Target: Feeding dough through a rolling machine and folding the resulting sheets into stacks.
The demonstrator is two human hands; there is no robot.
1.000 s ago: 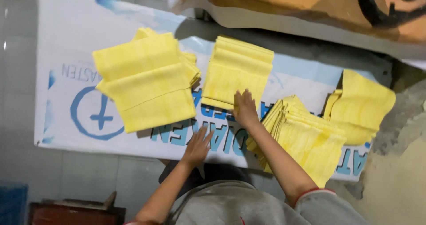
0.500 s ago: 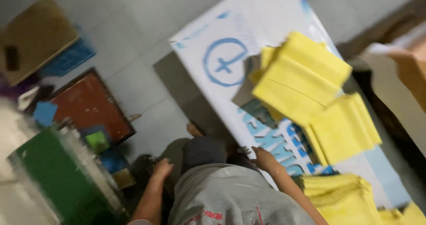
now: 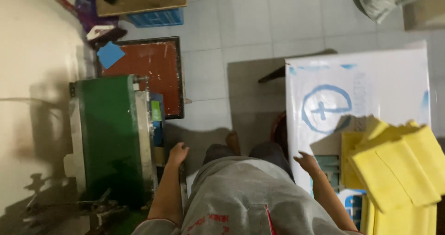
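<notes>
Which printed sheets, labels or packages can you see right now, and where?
Printed banner: covers the table at right, white with a blue circle mark.
Yellow folded bags: stacked on the banner, lower right.
Blue square label: on the red-brown board on the floor, upper left.

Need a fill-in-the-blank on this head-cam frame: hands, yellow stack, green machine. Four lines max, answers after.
1. The left hand is beside the ____ machine.
2. The right hand is at the edge of the white sheet, which bears a blue circle with a ____ sign in it.
3. The folded cloths on that sheet are ____ in colour.
4. Neither hand ____ anything.

Missing words: green; plus; yellow; holds
</notes>
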